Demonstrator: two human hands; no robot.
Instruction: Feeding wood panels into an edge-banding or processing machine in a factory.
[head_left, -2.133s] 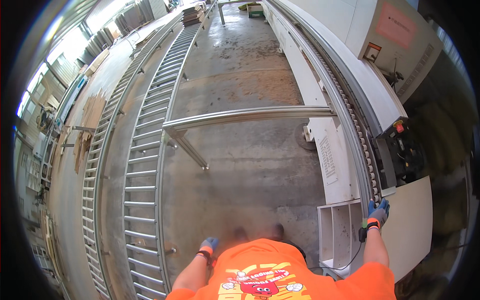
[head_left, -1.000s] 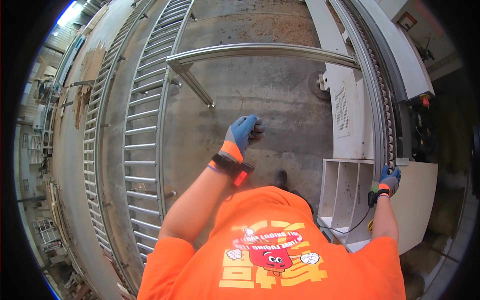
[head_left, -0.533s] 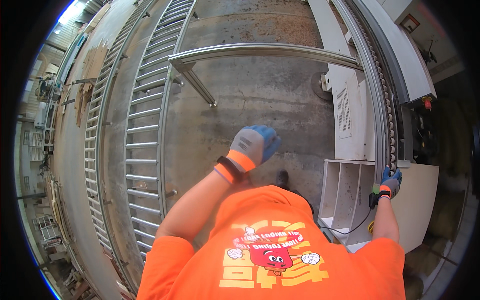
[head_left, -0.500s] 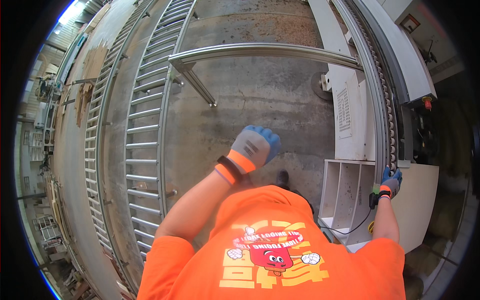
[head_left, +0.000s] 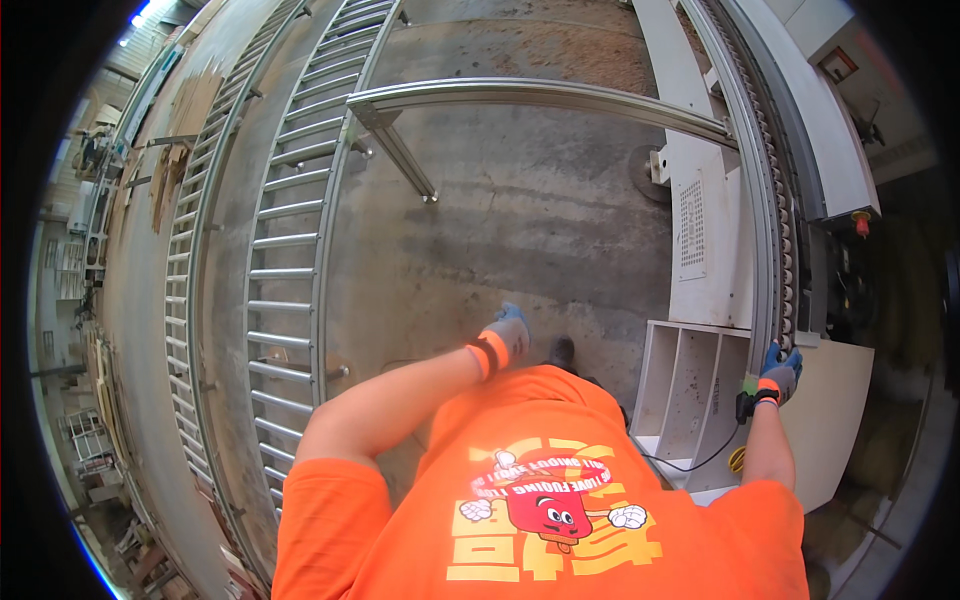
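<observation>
My left hand point(head_left: 508, 338), in a grey and blue glove with an orange cuff, hangs over the floor in front of my waist. Its fingers look curled in, and no object shows in it. Far to the right, my gloved right hand point(head_left: 782, 372) lies against the near end of a metal rail point(head_left: 764, 300) with a line of small rollers point(head_left: 786, 270). Its thumb and fingers are spread apart there. Just below that hand, a small black device point(head_left: 745, 405) sits at the wrist, with a cable running from it.
A white open shelf unit point(head_left: 690, 385) and a pale panel point(head_left: 835, 420) stand by my right arm. Ahead, a metal crossbar point(head_left: 540, 95) spans from the rail to a roller conveyor point(head_left: 283, 272) on my left. Farther left runs a second conveyor point(head_left: 180, 300). A red knob point(head_left: 861, 224) sits on the machine.
My left hand has dropped back toward my waist and turned. My right hand stays at the rail's end. The view has shifted slightly.
</observation>
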